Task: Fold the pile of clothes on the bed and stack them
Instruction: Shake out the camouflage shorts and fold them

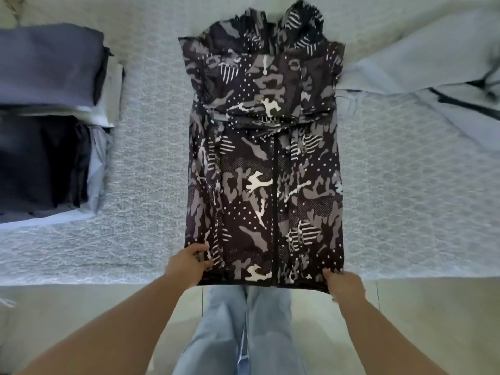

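Pale textured bedspread (146, 185) fills the view, its near edge running just in front of the person's jeans (243, 328); one camo-print zip jacket (263, 163) lies flat at centre, zipper up, sides already turned in to a narrow rectangle, hood bunched at the far end; hem hangs slightly over the bed edge.

Left hand (186, 263) pinches the near-left hem corner, fingers curled over the fabric; right hand (345, 284) grips the near-right hem corner, fingers wrapped under the edge; both closed on the jacket.

Handling, judged: thin synthetic shell, light, limp, probably slick; no stiffness, so it will sag between grip points and may slide on itself once doubled; best held at the two hem corners as now, carried up towards the hood in one pass; zipper line gives a little spine down the middle.

Count: one jacket in hand; two stacks of folded clothes on the left, far stack (51, 71) topped in blue-grey, near stack (46, 163) topped in dark navy; layer counts in each not readable; one pale blue garment (422, 74) unfolded at right, touching the jacket's shoulder; two hands.
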